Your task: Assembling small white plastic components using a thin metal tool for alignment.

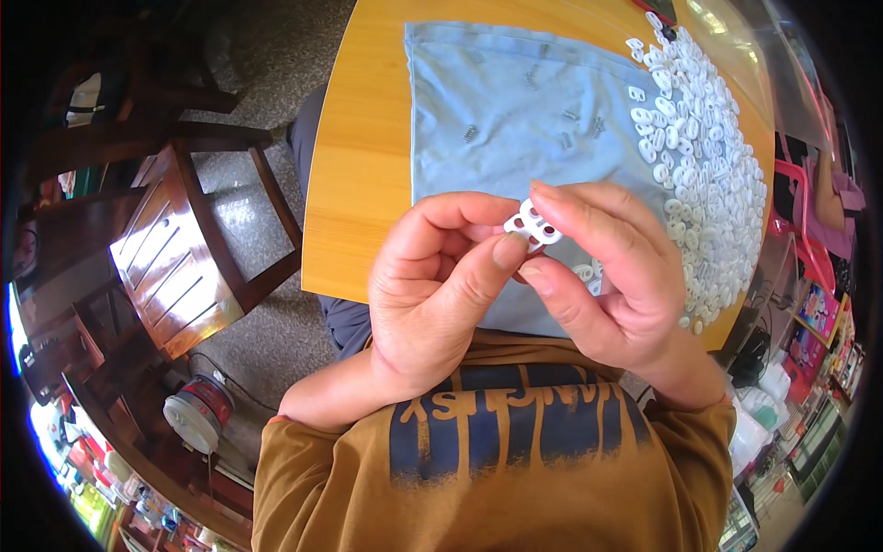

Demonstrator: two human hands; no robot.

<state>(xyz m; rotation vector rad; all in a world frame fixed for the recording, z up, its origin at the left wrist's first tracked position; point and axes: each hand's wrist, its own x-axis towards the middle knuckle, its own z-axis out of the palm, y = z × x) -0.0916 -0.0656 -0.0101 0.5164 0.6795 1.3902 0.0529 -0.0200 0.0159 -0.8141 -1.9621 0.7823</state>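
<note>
Over the near edge of the cloth, my left hand (418, 285) and my right hand (616, 267) meet at the fingertips. Between them is a small white plastic piece with holes (550, 234), possibly two such pieces overlapping; fingers hide part of it. My left thumb and index finger pinch its left side, while my right thumb and index finger close on its right. Beneath lies a light blue cloth (497, 92). Small dark coil springs (470, 133) are scattered on it, away from my hands. A few white pieces (589, 272) lie just under my right hand.
A large pile of similar white pieces (708, 138) covers the right side of the yellow wooden table (354, 184). Left of the table stands a wooden chair (175, 248), with a round bucket-like container (198, 414) on the floor below. A red chair (809, 230) is at the right.
</note>
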